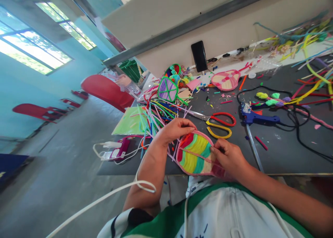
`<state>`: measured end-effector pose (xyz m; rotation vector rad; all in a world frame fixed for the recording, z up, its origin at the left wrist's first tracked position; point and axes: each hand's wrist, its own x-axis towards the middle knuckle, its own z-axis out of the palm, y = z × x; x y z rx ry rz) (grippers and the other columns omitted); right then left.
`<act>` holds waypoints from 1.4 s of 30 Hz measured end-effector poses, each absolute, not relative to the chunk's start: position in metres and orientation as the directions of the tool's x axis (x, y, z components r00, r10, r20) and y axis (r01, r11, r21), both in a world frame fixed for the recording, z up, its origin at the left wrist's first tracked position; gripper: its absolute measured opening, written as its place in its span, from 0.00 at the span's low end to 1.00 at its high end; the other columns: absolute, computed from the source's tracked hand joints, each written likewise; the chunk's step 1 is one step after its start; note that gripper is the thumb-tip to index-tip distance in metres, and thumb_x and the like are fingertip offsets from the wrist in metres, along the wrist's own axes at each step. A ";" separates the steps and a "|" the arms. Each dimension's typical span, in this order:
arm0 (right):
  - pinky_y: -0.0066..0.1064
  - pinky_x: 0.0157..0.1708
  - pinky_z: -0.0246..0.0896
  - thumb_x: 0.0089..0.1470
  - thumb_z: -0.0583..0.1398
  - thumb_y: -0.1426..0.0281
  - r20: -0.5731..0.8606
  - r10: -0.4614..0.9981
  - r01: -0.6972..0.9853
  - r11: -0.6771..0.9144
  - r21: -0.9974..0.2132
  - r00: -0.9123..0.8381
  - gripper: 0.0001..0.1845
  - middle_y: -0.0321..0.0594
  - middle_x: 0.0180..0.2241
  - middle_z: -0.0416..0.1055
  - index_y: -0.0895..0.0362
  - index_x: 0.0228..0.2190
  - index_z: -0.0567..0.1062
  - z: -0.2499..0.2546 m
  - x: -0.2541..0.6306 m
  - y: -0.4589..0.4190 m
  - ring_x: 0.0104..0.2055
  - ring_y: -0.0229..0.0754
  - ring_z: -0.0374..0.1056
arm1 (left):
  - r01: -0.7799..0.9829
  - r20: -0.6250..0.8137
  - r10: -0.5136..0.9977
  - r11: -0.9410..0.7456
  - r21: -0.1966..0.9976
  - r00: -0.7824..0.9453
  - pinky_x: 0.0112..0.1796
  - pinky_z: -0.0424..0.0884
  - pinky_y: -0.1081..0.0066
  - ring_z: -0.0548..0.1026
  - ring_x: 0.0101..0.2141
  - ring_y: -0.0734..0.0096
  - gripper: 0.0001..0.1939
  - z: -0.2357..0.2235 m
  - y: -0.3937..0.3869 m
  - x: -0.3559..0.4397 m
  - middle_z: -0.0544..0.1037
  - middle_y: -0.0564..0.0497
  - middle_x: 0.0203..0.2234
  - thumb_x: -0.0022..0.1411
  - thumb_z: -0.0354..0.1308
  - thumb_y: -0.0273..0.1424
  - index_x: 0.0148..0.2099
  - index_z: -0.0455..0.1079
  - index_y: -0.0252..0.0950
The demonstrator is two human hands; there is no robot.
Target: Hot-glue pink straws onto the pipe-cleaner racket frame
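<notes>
A leaf-shaped craft piece [195, 154] with red, yellow and green stripes and a pink rim lies at the near edge of the dark table [281, 151]. My left hand [174, 128] grips its upper left rim, fingers curled. My right hand [229, 157] pinches its right side, thumb and fingers pressed on the pink midrib. Red-and-yellow-handled scissors [220, 124] lie just beyond the piece.
A blue glue gun [256, 117] with black cable lies right of the scissors. Loose coloured pipe cleaners [156, 115] are heaped at left, more at far right. A pink finished piece [225, 80], a phone [199, 56] leaning on the wall, red chairs [106, 90] at left.
</notes>
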<state>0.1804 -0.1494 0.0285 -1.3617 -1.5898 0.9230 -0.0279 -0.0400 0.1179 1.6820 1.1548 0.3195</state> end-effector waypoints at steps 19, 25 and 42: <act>0.28 0.22 0.53 0.55 0.57 0.63 0.069 0.998 0.380 0.061 -0.923 0.008 0.12 0.31 0.18 0.65 0.53 0.23 0.68 0.020 0.193 -0.149 0.21 0.37 0.61 | 0.420 -0.263 0.851 0.055 0.906 0.455 0.22 0.63 0.80 0.68 0.20 0.81 0.14 0.106 -0.042 -0.039 0.74 0.54 0.21 0.52 0.66 0.35 0.35 0.75 0.29; 0.28 0.22 0.53 0.55 0.58 0.62 0.050 0.999 0.363 0.041 -0.931 0.014 0.12 0.31 0.18 0.63 0.54 0.22 0.67 0.018 0.194 -0.148 0.22 0.37 0.59 | 0.390 -0.212 0.879 0.032 0.920 0.428 0.23 0.61 0.80 0.67 0.21 0.81 0.12 0.101 -0.045 -0.042 0.74 0.54 0.22 0.52 0.66 0.34 0.36 0.76 0.29; 0.30 0.25 0.52 0.51 0.58 0.60 -0.028 0.999 0.315 -0.039 -0.948 0.041 0.13 0.33 0.20 0.63 0.54 0.22 0.67 0.025 0.193 -0.142 0.24 0.38 0.59 | 0.325 -0.167 0.909 0.038 0.945 0.381 0.26 0.65 0.79 0.71 0.23 0.79 0.12 0.083 -0.048 -0.045 0.77 0.54 0.23 0.54 0.65 0.34 0.37 0.77 0.30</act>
